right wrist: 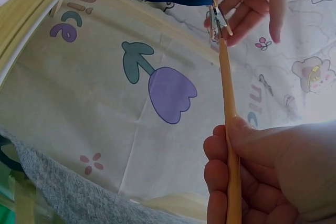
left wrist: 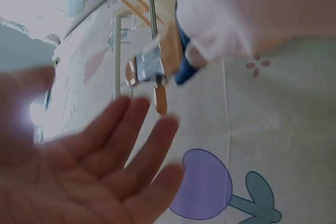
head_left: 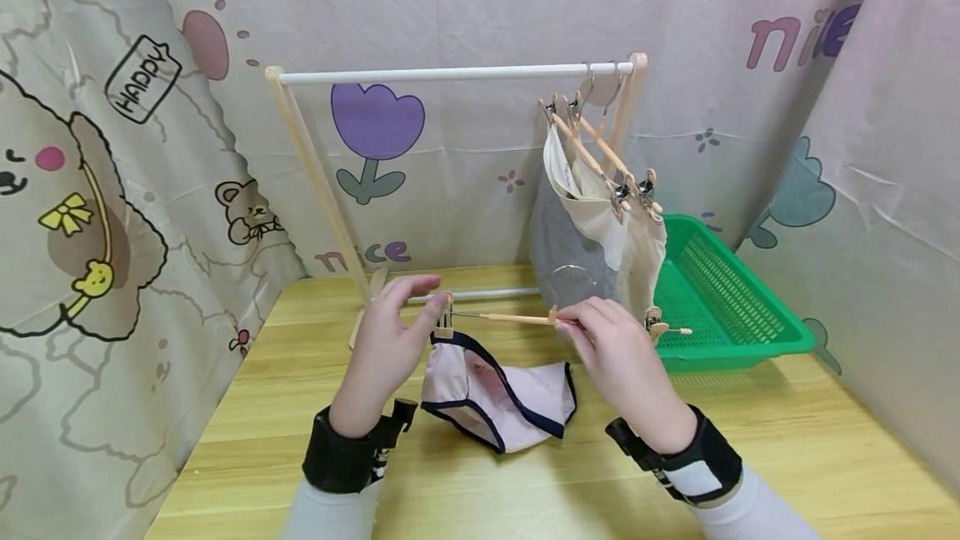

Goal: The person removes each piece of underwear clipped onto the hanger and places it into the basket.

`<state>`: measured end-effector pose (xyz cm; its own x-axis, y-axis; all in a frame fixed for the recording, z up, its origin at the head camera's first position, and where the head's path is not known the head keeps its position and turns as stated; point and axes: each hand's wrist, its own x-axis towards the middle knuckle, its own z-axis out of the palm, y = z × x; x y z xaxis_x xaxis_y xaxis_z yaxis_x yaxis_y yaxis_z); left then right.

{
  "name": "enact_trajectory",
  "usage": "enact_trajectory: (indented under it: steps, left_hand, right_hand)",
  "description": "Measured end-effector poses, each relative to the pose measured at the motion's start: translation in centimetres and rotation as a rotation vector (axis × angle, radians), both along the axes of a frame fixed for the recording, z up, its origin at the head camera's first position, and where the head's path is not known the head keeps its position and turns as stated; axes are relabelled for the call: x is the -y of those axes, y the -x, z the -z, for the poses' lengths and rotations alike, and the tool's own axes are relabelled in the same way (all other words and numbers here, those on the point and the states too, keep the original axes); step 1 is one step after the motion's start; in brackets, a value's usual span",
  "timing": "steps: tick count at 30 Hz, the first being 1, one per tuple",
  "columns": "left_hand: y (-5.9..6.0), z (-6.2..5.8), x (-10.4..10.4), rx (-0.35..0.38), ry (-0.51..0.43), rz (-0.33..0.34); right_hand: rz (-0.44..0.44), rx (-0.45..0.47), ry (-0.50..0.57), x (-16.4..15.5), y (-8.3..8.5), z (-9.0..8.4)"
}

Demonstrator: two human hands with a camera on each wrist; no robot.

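Observation:
My right hand [head_left: 611,344] grips the wooden bar of a clip hanger [head_left: 517,319], fingers and thumb curled round it in the right wrist view. The hanger's left clip [head_left: 445,322] bites the waistband of pale pink briefs [head_left: 495,407] with navy edging. They hang slanted from that one clip, low over the table. The other clip [head_left: 655,323] sticks out beyond my right hand with no cloth in it. My left hand [head_left: 393,332] is beside the left clip, its fingers spread and empty in the left wrist view.
A rack with a white rail [head_left: 450,73] stands behind my hands. At its right end hang two clip hangers [head_left: 592,148] with white and grey garments [head_left: 570,223]. A green basket [head_left: 750,307] sits at the right of the wooden table [head_left: 255,423]. Printed curtains surround it.

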<state>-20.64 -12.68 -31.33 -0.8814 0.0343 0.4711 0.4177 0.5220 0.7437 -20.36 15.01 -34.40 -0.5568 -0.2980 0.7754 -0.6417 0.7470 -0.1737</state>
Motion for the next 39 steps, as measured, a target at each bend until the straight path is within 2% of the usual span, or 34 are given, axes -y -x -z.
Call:
enact_trajectory:
  steps: [4, 13, 18, 29, 39]
  left_hand:
    - [0.28, -0.03, 0.29, 0.112, 0.031, 0.082]
    - [0.52, 0.11, 0.32, 0.205, 0.055, 0.079]
    - [0.75, 0.33, 0.15, 0.201, 0.052, 0.084]
    - [0.66, 0.04, 0.16, 0.210, 0.004, 0.080]
    - [0.98, 0.02, 0.06, 0.250, -0.150, 0.152]
  right_hand:
    - [-0.001, 0.000, -0.002, -0.05, 0.01, 0.01]
    - [-0.003, -0.006, 0.004, -0.13, -0.21, -0.31]
    - [-0.006, -0.008, 0.008, -0.22, -0.31, -0.48]
    - [-0.011, -0.007, 0.030, -0.28, -0.38, -0.82]
    - [-0.014, -0.014, 0.032, -0.34, -0.36, -0.82]
